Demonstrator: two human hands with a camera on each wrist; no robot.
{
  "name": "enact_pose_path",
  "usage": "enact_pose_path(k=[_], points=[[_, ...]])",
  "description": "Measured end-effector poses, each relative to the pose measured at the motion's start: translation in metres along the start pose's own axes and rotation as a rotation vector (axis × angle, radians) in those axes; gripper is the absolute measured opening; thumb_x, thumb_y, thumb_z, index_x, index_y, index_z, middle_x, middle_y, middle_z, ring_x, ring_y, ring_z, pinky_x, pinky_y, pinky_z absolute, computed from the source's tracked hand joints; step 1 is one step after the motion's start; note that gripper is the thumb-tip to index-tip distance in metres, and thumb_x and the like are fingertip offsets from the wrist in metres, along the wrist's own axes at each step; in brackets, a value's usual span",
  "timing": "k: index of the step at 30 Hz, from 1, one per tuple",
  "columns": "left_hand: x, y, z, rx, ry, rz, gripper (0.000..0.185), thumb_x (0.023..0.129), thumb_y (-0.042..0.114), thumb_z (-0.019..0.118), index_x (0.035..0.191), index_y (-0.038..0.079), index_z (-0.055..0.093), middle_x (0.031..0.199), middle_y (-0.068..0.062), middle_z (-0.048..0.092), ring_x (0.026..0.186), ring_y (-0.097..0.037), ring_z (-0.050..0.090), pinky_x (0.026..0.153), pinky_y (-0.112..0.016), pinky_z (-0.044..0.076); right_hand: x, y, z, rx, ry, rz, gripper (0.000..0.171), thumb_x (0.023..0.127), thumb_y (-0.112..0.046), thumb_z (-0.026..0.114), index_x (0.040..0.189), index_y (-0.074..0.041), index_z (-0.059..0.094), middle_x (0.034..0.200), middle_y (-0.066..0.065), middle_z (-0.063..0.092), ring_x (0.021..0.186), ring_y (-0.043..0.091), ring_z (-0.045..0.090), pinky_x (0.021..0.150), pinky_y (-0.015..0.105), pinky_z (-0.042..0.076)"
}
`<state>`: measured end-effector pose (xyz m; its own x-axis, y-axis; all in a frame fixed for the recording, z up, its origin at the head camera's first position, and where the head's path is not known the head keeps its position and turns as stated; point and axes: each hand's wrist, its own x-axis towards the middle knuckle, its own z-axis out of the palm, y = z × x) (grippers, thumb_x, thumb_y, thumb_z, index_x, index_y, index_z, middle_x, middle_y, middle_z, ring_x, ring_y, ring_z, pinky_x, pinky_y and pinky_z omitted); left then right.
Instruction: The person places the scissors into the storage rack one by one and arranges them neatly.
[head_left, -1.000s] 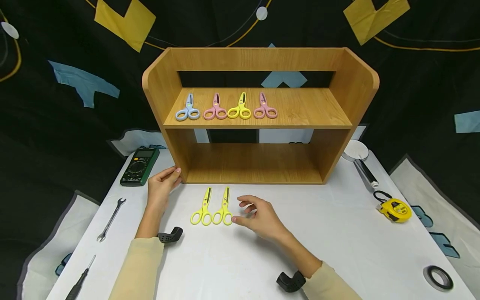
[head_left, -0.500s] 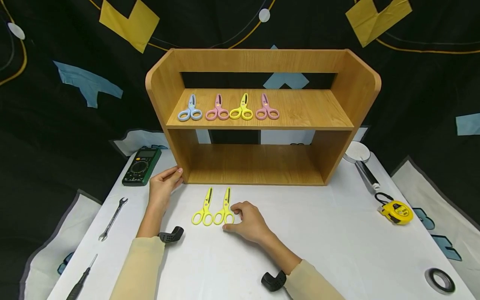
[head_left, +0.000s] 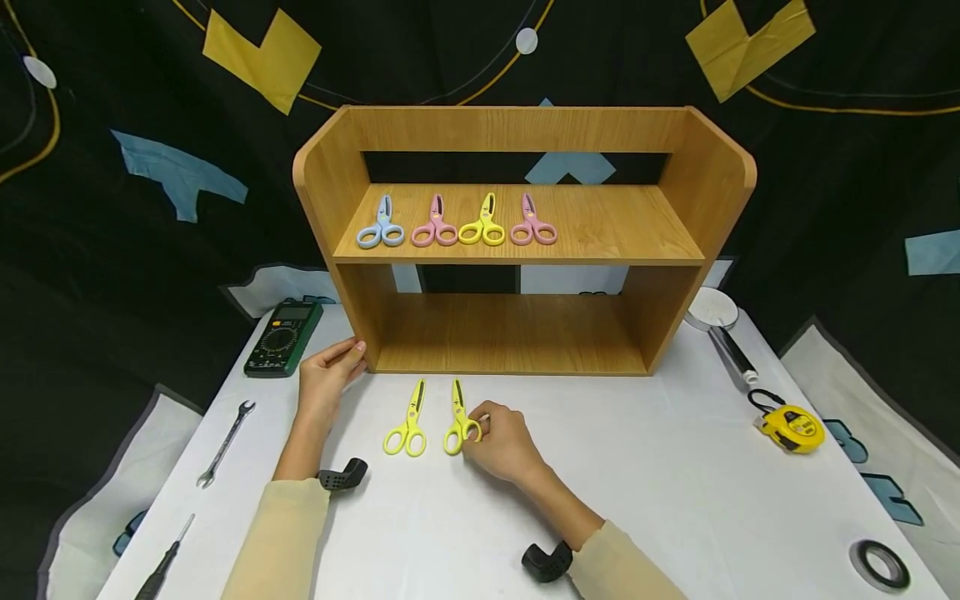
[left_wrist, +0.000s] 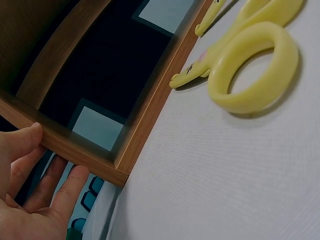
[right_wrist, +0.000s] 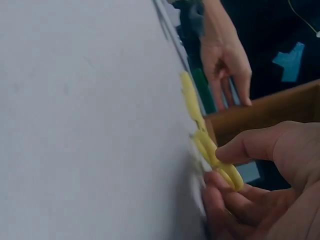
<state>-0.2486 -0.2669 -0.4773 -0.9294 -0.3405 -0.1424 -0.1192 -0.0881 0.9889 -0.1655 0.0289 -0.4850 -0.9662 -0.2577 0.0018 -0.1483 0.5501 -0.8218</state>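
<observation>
My right hand (head_left: 501,443) pinches the right yellow plastic scissors' (head_left: 459,419) handle; left hand (head_left: 324,377) rests straight-fingered on the wooden shelf unit (head_left: 330,179). Risk: shallow pinch slipping, knocking neighbouring yellow scissors (head_left: 407,426).

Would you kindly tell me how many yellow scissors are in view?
3: one on the shelf at, one free on the table at, one pinched by the right hand at.

six scissors (head_left: 406,422), one shelf (head_left: 697,179), one multimeter (head_left: 282,337), one wrench (head_left: 224,442), one tape measure (head_left: 793,424)
</observation>
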Motion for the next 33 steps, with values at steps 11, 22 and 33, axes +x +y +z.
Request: enact_pose_path(k=[11,22,33], points=[[0.0,0.001,0.001,0.008,0.004,0.006,0.054,0.091,0.027,0.08,0.138,0.005,0.065,0.13,-0.006,0.067,0.109,-0.009,0.069,0.097,-0.025,0.059,-0.026,-0.025,-0.068,0.221,-0.056,0.032,0.038,0.085,-0.007,0.078,0.122,-0.004,0.071,0.085,0.003,0.075,0.072,0.015,0.069,0.061,0.027,0.056],[0.0,-0.001,-0.001,-0.008,0.001,0.0,0.056,0.09,0.027,0.081,0.139,0.005,0.064,0.131,-0.005,0.067,0.109,-0.008,0.069,0.096,-0.024,0.059,-0.064,-0.071,-0.166,0.298,0.005,-0.16,0.04,0.09,-0.007,0.08,0.128,-0.003,0.067,0.097,0.013,0.075,0.085,0.021,0.072,0.076,0.025,0.064],[-0.004,0.001,0.001,-0.022,-0.009,0.005,0.057,0.091,0.026,0.08,0.141,0.003,0.062,0.122,0.002,0.069,0.11,-0.009,0.069,0.101,-0.028,0.057,-0.012,-0.093,-0.265,0.024,0.263,-0.04,0.049,0.096,-0.024,0.076,0.141,-0.013,0.061,0.11,0.011,0.072,0.09,0.014,0.066,0.073,0.015,0.059]])
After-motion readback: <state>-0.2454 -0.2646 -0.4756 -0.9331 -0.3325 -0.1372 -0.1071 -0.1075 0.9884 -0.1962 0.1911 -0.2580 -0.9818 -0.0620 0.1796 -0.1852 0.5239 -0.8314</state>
